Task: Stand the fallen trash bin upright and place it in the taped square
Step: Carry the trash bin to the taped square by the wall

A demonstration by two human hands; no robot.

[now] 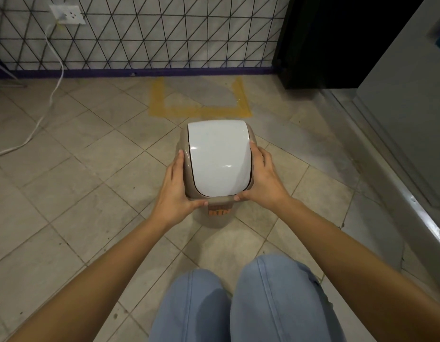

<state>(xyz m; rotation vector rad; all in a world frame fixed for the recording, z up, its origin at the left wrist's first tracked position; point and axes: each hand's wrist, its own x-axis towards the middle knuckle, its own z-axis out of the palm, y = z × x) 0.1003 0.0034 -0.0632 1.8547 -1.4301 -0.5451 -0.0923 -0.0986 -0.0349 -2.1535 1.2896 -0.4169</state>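
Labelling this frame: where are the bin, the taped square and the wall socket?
bin (220, 156): head view, white lid.
taped square (201, 111): head view, near yellow strip.
wall socket (68, 14): head view, faceplate.

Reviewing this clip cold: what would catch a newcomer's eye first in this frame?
The glossy white lid of the trash bin at centre, seen from above, with the left hand and right hand clasping its sides. Just beyond it, against the wall, lies the yellow taped square, with the bin short of it.
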